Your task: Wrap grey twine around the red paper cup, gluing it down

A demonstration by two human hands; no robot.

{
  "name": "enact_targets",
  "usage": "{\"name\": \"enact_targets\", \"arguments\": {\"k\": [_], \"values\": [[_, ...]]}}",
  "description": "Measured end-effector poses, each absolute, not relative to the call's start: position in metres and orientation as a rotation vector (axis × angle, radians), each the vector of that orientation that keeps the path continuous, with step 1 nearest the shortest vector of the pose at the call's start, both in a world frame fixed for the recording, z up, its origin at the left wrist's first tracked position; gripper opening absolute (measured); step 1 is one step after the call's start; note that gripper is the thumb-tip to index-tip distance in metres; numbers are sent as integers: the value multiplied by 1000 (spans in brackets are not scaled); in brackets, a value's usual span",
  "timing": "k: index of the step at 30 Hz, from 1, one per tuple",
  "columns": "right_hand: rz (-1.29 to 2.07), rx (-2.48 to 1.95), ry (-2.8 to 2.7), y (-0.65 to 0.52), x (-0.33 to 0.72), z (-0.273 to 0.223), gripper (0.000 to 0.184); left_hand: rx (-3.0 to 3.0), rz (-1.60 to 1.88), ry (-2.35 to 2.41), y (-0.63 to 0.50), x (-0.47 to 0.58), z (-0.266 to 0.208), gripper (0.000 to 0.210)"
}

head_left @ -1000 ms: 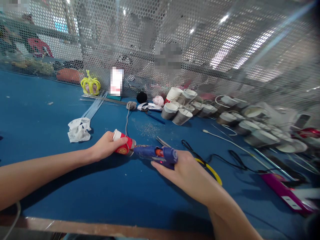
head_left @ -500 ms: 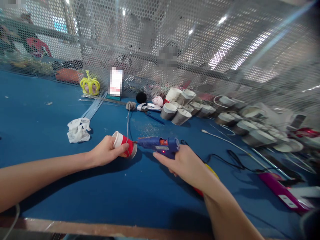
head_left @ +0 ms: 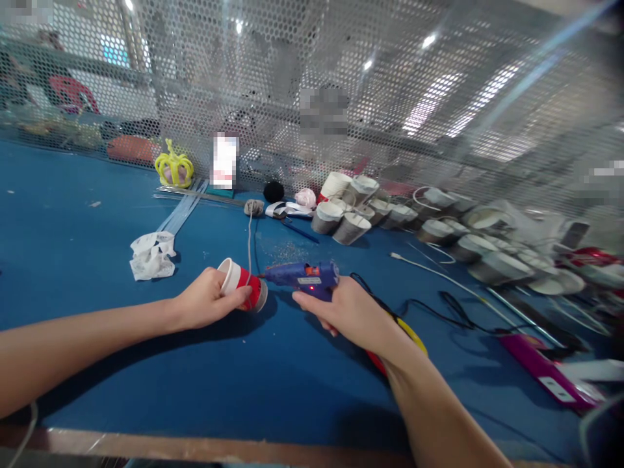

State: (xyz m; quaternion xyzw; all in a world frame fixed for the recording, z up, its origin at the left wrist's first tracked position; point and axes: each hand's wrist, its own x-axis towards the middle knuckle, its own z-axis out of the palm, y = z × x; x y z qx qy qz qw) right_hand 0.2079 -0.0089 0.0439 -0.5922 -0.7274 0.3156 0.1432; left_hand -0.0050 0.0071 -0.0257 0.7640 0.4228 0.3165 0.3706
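Note:
My left hand (head_left: 209, 298) is closed round a red and white paper cup (head_left: 233, 275), tilted with its mouth toward the upper left. Grey yarn is wound round the cup's base, and a strand (head_left: 250, 240) runs from it back to a small grey yarn ball (head_left: 253, 207). In my right hand (head_left: 348, 305) is a blue hot glue gun (head_left: 305, 276) with a red light lit. Its nozzle is at the cup's side by the yarn; whether it touches, I cannot tell.
Several yarn-wrapped cups (head_left: 351, 228) stand along the mesh screen (head_left: 273, 97). A crumpled white wrapper (head_left: 153, 255) and glue sticks (head_left: 182, 211) lie left. Scissors with yellow and red handles (head_left: 413, 335) lie beneath my right forearm. A purple power strip (head_left: 536, 370) is at right.
My right hand and the glue gun have shifted slightly left. The left hand still holds the cup in nearly the same place. The whole view has moved a little.

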Motion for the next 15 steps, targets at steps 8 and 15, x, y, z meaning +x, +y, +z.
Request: {"name": "enact_targets", "arguments": {"k": [8,15], "values": [[767,-1627,-1799,17,227,36,25,1867,811,1066,7,-4,-25,34],[595,-1884,-1677,59,249,16,29,1865,844,1002,4,-3,-23,31]]}}
